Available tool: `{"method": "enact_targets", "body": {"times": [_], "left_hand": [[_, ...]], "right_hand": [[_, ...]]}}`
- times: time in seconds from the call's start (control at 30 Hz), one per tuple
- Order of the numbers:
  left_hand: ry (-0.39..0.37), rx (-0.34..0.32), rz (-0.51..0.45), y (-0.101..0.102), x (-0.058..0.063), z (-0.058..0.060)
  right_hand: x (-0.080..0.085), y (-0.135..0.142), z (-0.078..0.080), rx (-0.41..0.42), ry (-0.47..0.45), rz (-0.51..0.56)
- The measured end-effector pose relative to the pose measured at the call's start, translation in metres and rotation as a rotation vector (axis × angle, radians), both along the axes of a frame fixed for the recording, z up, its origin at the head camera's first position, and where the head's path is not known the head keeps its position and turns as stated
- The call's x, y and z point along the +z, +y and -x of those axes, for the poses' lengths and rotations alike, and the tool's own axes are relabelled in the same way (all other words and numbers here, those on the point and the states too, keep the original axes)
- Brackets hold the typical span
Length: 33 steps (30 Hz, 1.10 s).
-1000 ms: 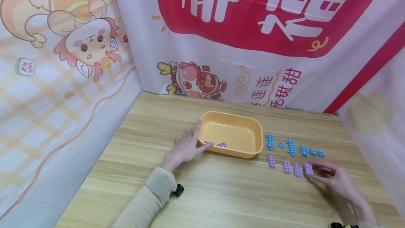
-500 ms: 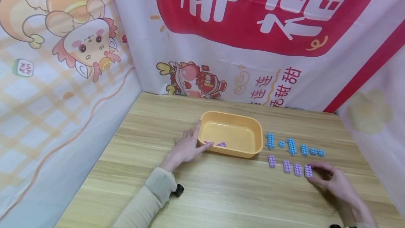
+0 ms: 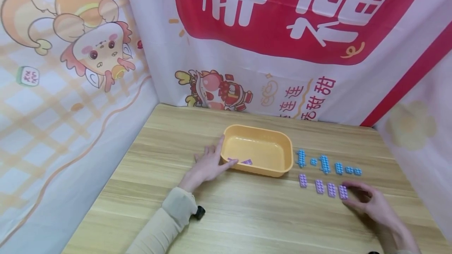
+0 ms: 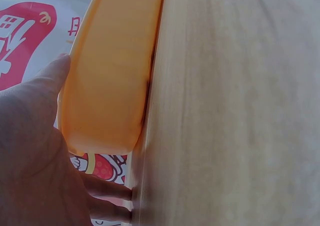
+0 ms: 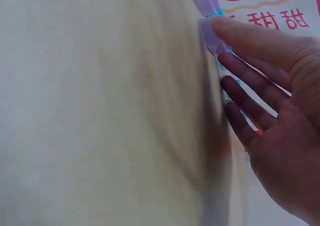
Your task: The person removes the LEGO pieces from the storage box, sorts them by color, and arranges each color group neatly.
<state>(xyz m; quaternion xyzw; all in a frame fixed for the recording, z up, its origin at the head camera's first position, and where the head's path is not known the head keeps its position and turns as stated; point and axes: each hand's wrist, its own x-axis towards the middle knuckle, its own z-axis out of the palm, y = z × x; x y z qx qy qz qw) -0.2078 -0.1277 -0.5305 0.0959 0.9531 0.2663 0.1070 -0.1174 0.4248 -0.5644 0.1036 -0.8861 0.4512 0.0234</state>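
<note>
An orange plastic bin point(image 3: 287, 156) stands on the table, two purple pieces point(image 3: 247, 162) showing inside it by its near wall. At its left end my left hand point(image 3: 208, 164) rests with spread, fairly straight fingers, the thumb point(image 4: 59, 70) touching the rim; lower fingers reach the tabletop. My right hand point(image 3: 376, 205) pinches the rightmost purple toy brick point(image 3: 343, 192) between thumb and index finger. This brick, seen edge-on in the right wrist view as a purple block point(image 5: 210, 35), is at the right end of a row of purple bricks point(image 3: 319, 186).
Behind the purple row lies a row of blue bricks point(image 3: 325, 164), some long with side studs or pegs, some small. The wooden table point(image 3: 247, 214) meets a printed cloth point(image 3: 219, 50) at the back, with more cloth on both sides.
My right hand has shifted the pinched purple brick slightly left and toward the near side, into line with the others. My left hand stays at the bin.
</note>
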Motion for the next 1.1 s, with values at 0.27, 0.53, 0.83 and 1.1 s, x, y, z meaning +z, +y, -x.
{"method": "enact_targets", "body": {"times": [0.27,0.53,0.83,1.1], "left_hand": [[0.004,0.003,-0.003,0.0,0.003,-0.001],[0.012,0.005,0.003,-0.001,0.002,0.0],[0.006,0.004,-0.006,0.001,-0.001,0.001],[0.003,0.009,-0.014,0.001,0.0,0.0]], "right_hand": [[0.036,-0.014,0.019,-0.017,0.04,0.017],[0.077,-0.049,0.046,-0.017,0.01,-0.065],[0.094,-0.097,0.075,-0.006,0.079,0.065],[0.094,-0.129,0.095,-0.026,0.142,0.133]]}}
